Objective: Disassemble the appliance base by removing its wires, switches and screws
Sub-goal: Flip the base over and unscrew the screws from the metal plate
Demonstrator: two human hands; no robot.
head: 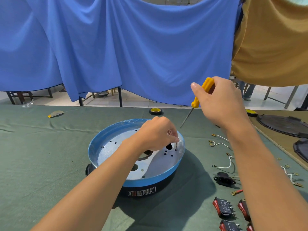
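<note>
Here, bench (50, 147): green cloth under everything.
Appliance base (150, 182): one, mid-bench, open side up.
Right hand (221, 100): fingers clenched round one screwdriver (195, 103); shaft slants down-left, tip nearing the base's far rim.
Left hand (155, 135): fingers pinch one screw (176, 146), upright in the base plate.
Switches (224, 207): four, near right.
Wires (222, 167): four white, one red.

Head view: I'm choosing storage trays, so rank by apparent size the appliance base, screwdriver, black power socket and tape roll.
1. appliance base
2. screwdriver, partly hidden in the right hand
3. power socket
4. tape roll; it lies farther off, so the last two are unsure
</note>
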